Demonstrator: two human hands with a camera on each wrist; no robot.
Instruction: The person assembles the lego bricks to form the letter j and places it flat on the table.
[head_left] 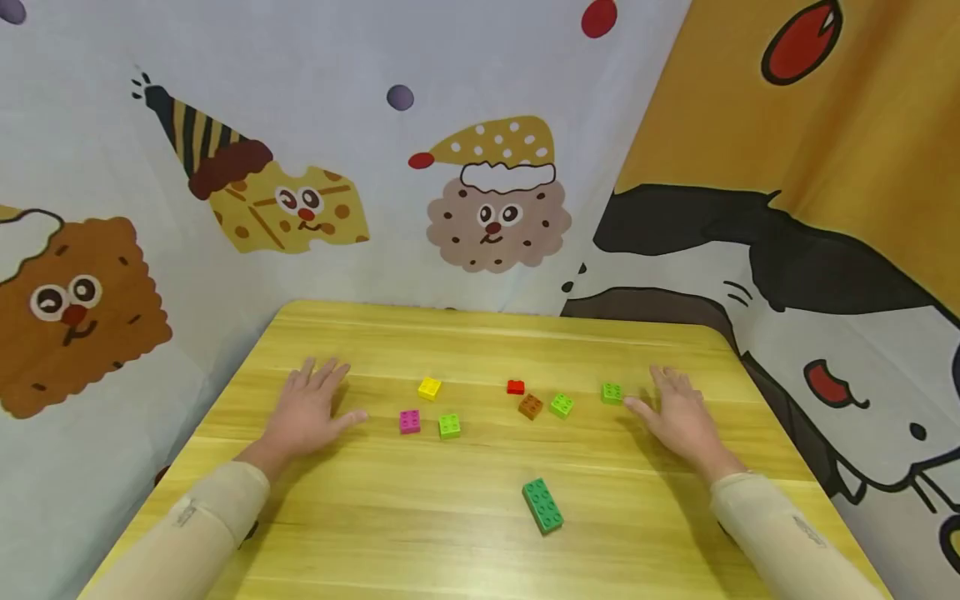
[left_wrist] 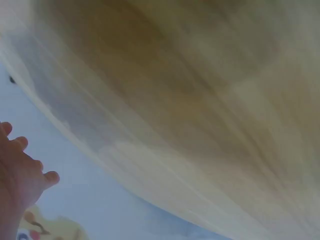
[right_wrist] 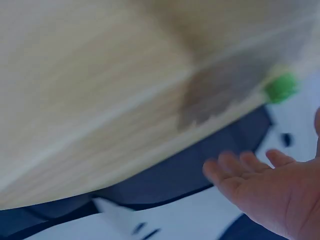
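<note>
Small bricks (head_left: pixel 530 407) lie loose beyond the long green brick (head_left: pixel 542 506), perhaps for easy reach. Left hand (head_left: pixel 303 417) and right hand (head_left: pixel 681 421) flank it distantly, fingers (right_wrist: pixel 229 163) apart.

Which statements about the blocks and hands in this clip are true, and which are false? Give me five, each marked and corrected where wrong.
1. In the head view, the dark green block is nearest the bottom edge of all the blocks. True.
2. The right grip is holding a light green block. False: its fingers are extended and only the thumb is beside that block.
3. The red block is stacked on the brown block. False: it lies on the table, just beyond the brown one.
4. The left grip holds no block. True.
5. The pink block is right of the yellow block in the head view. False: it is to the left.
</note>
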